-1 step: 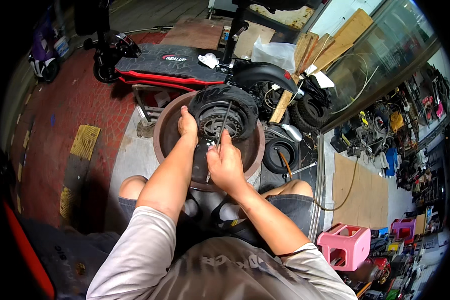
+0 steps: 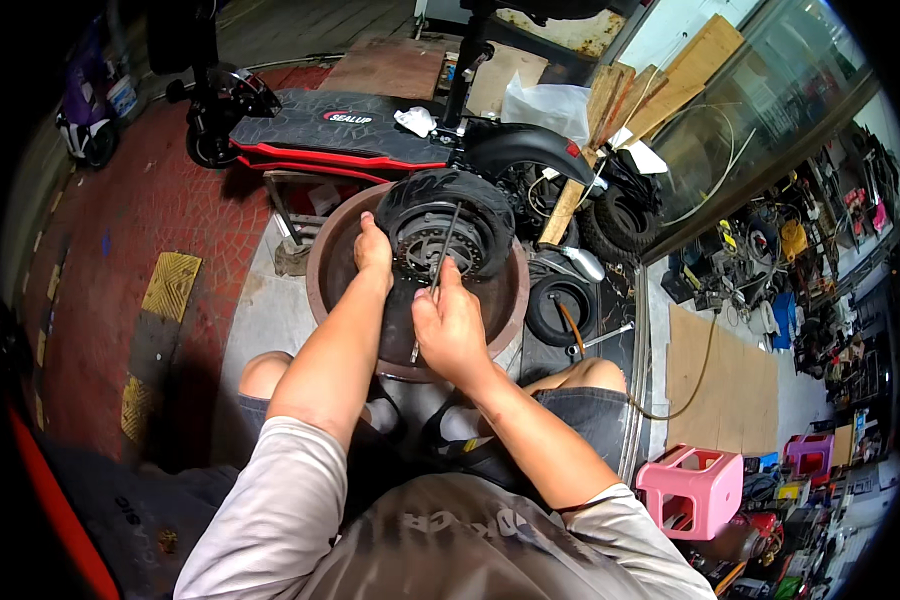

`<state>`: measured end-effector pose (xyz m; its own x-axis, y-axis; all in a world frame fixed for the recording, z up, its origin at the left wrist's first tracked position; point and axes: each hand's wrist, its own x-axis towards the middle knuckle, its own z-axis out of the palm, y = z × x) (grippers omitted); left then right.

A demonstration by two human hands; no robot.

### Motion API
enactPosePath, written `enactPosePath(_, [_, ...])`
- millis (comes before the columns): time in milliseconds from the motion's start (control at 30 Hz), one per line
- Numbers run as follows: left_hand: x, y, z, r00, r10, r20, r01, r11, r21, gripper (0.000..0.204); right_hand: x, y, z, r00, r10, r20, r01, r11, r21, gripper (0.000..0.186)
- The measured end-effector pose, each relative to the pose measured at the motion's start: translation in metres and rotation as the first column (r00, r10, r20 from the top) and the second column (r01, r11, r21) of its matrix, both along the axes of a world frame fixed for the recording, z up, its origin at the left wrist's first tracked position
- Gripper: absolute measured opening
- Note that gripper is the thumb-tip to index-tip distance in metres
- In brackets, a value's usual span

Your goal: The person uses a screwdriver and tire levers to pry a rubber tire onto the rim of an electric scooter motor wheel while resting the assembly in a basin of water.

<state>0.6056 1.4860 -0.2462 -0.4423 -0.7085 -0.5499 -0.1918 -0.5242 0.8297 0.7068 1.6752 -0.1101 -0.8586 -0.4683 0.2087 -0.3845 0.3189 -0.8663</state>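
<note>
A small scooter wheel [image 2: 432,250] with a black tyre [image 2: 435,190] and a brake disc stands upright in a round brown basin [image 2: 332,312] between my knees. My left hand [image 2: 373,250] grips the tyre's left edge, thumb toward me and the other fingers partly hidden. Closed round a long thin metal tyre lever [image 2: 450,232], my right hand [image 2: 454,325] holds it in front of the brake disc. The lever's far end meets the tyre's inner edge by the rim; its near end sticks out below my fist, over the basin.
Behind the basin stands a scooter with a dark deck [image 2: 340,130] and red edging. To the right lie a loose small tyre [image 2: 536,318], a wrench [image 2: 605,338] and a yellow-brown hose [image 2: 688,405]. Wood planks [image 2: 690,75] lean by the glass. A pink stool [image 2: 715,492] sits near right.
</note>
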Motion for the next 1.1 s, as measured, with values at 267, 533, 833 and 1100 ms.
enactPosePath(267, [0.065,-0.024,0.091,0.948,-0.276,0.156,0.317,0.834,-0.452,0.063,-0.002,-0.013,0.0,0.998,-0.057,0.004,0.057,0.998,0.017,0.054])
enactPosePath(533, [0.066,0.009,0.145,0.464,-0.859,0.219,0.885,0.437,-0.159,0.078,0.003,-0.027,0.007,0.997,-0.022,0.08,0.019,0.999,0.039,0.057])
enactPosePath(833, [0.056,0.032,0.123,0.627,-0.744,-0.232,0.779,0.591,0.209,0.048,0.004,-0.027,0.003,0.998,-0.012,0.06,0.011,1.0,0.019,0.073])
enactPosePath(1100, [0.064,0.018,0.11,0.602,-0.748,-0.278,0.798,0.572,0.188,0.049,-0.023,-0.003,-0.045,0.973,-0.032,0.23,0.149,0.846,-0.513,0.047])
